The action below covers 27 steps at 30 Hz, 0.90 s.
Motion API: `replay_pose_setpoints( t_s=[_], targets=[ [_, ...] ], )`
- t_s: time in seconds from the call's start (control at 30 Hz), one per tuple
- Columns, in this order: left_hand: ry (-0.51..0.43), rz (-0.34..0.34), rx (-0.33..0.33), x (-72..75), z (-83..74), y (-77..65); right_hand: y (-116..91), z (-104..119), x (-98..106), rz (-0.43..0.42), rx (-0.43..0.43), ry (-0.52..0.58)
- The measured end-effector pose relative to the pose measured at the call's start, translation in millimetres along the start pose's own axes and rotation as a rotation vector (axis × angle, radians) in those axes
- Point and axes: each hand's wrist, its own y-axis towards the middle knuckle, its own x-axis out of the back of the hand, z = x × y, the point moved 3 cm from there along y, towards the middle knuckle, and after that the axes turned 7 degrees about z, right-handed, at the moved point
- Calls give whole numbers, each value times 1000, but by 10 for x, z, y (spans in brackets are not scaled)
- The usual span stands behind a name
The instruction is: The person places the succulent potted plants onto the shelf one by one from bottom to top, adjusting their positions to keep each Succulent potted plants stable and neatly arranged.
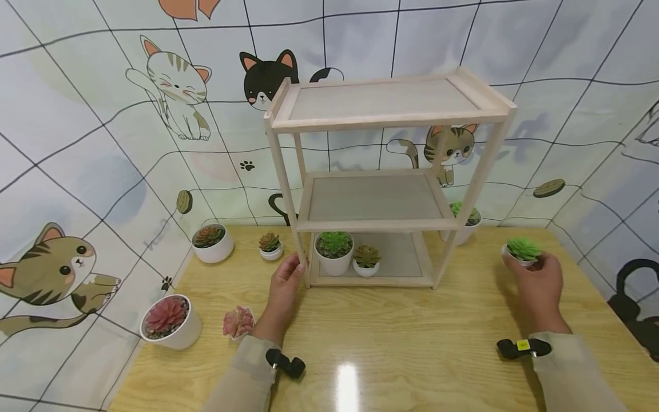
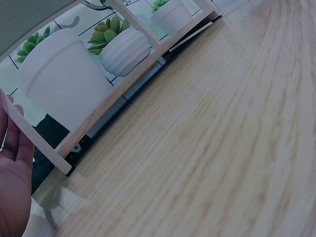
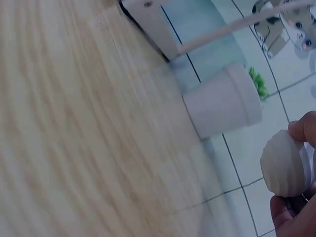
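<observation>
A three-tier wooden shelf (image 1: pixel 383 102) stands on the wooden table. My left hand (image 1: pixel 283 289) is at the lower part of its left front leg (image 2: pixel 37 138), fingers passing behind the leg. On the bottom tier are a green succulent in a white pot (image 1: pixel 335 263) and a smaller brownish-green succulent in a ribbed white pot (image 1: pixel 366 264). Off to the right of the shelf, my right hand (image 1: pixel 540 286) holds a small bright green potted succulent (image 1: pixel 523 250) upright. Thumb and fingers pinch its ribbed white pot (image 3: pixel 284 165) from both sides, above the table.
Behind the shelf's right leg stands another green potted plant (image 1: pixel 467 229). At left are a round brownish potted succulent (image 1: pixel 212 246), a small orange-green one (image 1: pixel 270 247), a dark pink one (image 1: pixel 175 329) and a small pink one (image 1: pixel 239 321). A cat-patterned cloth (image 1: pixel 221 166) backs the table.
</observation>
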Motion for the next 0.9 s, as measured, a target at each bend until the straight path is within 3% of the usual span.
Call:
replay_pose_setpoints(
  t_s=[0.17,0.57,0.9],
  targets=[
    [-12,15,-6,-5,1,0,-209,130,-20,88,15,-67],
    [-24,3,-6,-19,-15,-6,-728,468,-123,252,183,-85],
    [-13,4,-17,-24,-24,-3,-1074,687,-262,359,388,28]
  ],
)
